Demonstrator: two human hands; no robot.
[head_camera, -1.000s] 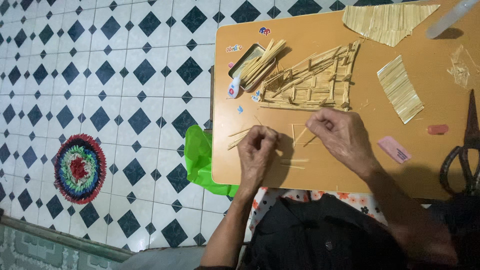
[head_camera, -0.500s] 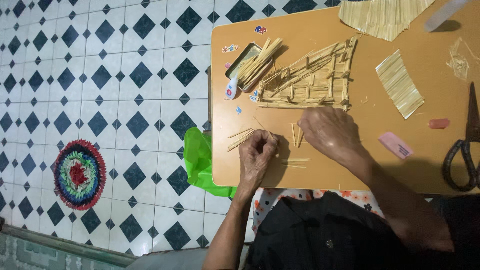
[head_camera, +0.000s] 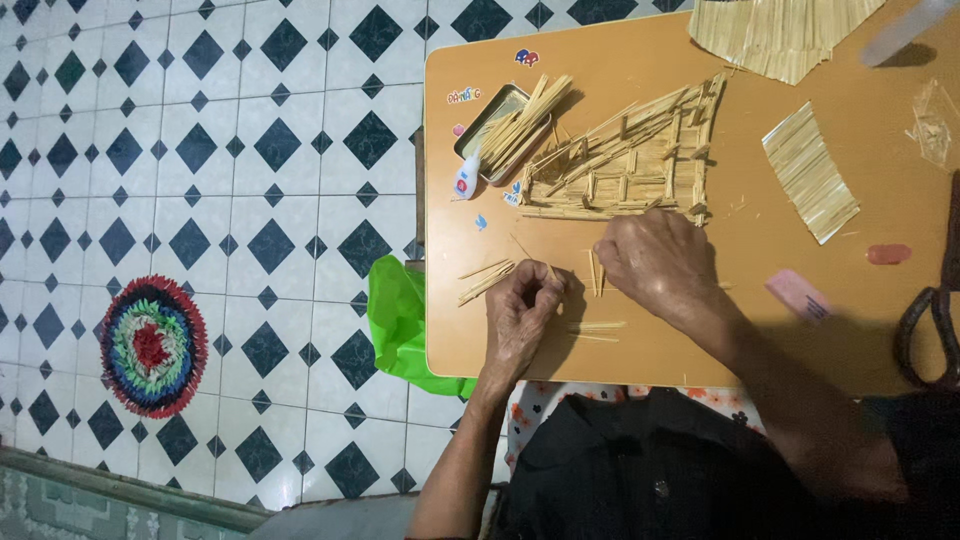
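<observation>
Thin bamboo stick (head_camera: 548, 270) sits mid-frame, pinched in my left hand's (head_camera: 520, 322) grip; my right hand (head_camera: 655, 262) has slid left toward it, fingers curled flat on the tabletop (head_camera: 800, 340) below the stick-frame model (head_camera: 625, 160), holding nothing I can see.

I see a table (head_camera: 780, 340) set on a tiled floor (head_camera: 230, 150), with my lap at its near edge. On the table, the stick frame (head_camera: 625, 165) lies toward the far side, and a tin (head_camera: 488, 135) full of sticks sits just left of it. A glue tube (head_camera: 467, 178) leans on the tin's near corner. A mat (head_camera: 810, 170) lies right of the frame; a larger mat (head_camera: 775, 35) lies at the far edge. Loose sticks (head_camera: 487, 280) lie left of my left hand (head_camera: 520, 320). My right hand (head_camera: 660, 262) rests just before the frame. A bag (head_camera: 400, 320) hangs off the table's left edge. A rug (head_camera: 150, 345) lies on the floor, well left.
</observation>
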